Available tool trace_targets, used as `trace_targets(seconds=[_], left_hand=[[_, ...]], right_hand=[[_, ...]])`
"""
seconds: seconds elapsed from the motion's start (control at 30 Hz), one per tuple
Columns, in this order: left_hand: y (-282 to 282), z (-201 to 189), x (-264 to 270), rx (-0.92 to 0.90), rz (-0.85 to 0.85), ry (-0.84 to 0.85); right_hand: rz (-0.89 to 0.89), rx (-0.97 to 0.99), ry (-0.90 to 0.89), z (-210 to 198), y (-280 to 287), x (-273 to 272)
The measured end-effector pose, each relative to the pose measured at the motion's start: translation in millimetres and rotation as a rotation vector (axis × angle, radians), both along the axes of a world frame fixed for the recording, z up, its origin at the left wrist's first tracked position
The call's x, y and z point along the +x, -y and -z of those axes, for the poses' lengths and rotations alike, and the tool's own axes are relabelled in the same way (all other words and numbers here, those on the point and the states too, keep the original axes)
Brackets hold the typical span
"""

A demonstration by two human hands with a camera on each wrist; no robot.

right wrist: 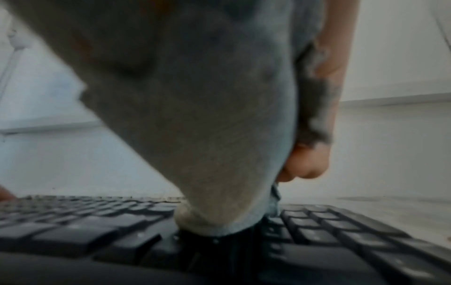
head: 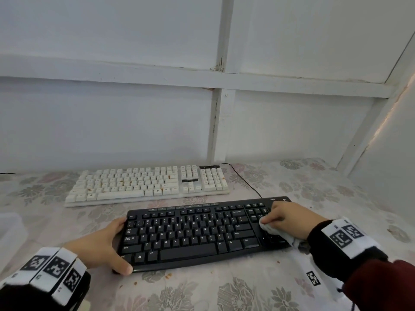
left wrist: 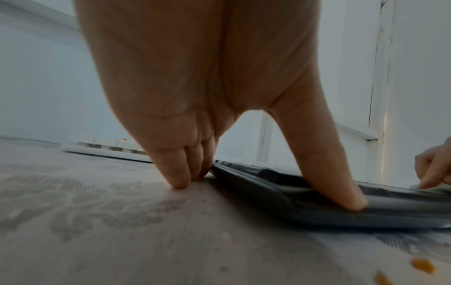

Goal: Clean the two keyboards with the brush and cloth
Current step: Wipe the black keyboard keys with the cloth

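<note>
A black keyboard lies near me on the flowered tablecloth. My left hand braces its left end: the thumb presses the front left corner, and the straight fingers touch the cloth-covered table at the back left edge. My right hand grips a crumpled white cloth and presses it on the keys at the keyboard's right end. In the right wrist view the cloth fills the middle and meets the black keys. A white keyboard with orange stains lies behind. No brush is in view.
The white keyboard's black cable runs behind the black keyboard's right end. Orange crumbs lie on the tablecloth in front of the black keyboard. White panelled walls close the back and right. A pale box-like shape sits at the left edge.
</note>
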State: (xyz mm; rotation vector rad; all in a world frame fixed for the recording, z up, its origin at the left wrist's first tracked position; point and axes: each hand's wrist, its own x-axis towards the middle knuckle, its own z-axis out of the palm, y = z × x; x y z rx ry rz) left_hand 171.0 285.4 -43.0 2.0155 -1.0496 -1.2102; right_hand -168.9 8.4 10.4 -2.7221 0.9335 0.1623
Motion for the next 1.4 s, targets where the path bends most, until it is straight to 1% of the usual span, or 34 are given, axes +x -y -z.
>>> trace_targets(seconds=[0.17,0.3,0.37,0.43,0.53,0.6,0.7,0.77,0.83,0.9,1.03,1.17,1.27,1.4], left_hand=[[1,-1,-2,-0.018,0.000,-0.034],[1,-3,-3,-0.011,0.006,-0.020],[1,-4,-3,0.001,0.010,0.002],[1,-5,-4,0.014,0.015,0.015],[1,-7,-4,0.019,0.020,0.012],[2,-9,-6,0.013,0.023,0.005],[2,-11,-7,0.022,0.024,0.008],[1,-11,-7,0.031,0.027,0.043],[2,-12,-7,0.054,0.029,0.088],[3,-16,-10,0.082,0.036,0.133],[6,-18,-12,0.116,0.050,0.209],[6,-16,-11,0.128,0.047,0.209],[5,-17,-11,0.102,0.064,0.170],[2,-12,-6,0.046,0.055,0.063]], right_hand=[[0.154,0.009,-0.003,-2,15,-29],[0.311,-0.022,0.007,-3,32,-52],[0.369,-0.029,-0.018,-6,34,-55],[0.376,-0.057,-0.036,-12,26,-47],[0.304,0.028,0.089,-23,-3,-8],[0.163,0.081,0.135,-30,-35,31],[-0.136,0.089,0.135,-33,-89,95],[-0.299,0.109,0.135,-29,-122,131],[-0.416,0.116,0.116,-22,-148,160],[-0.489,0.112,0.093,-16,-168,181],[-0.534,0.085,0.018,-10,-187,204],[-0.518,0.053,-0.014,-2,-189,211],[-0.470,0.064,-0.015,0,-182,208],[-0.453,0.048,-0.031,-2,-162,192]])
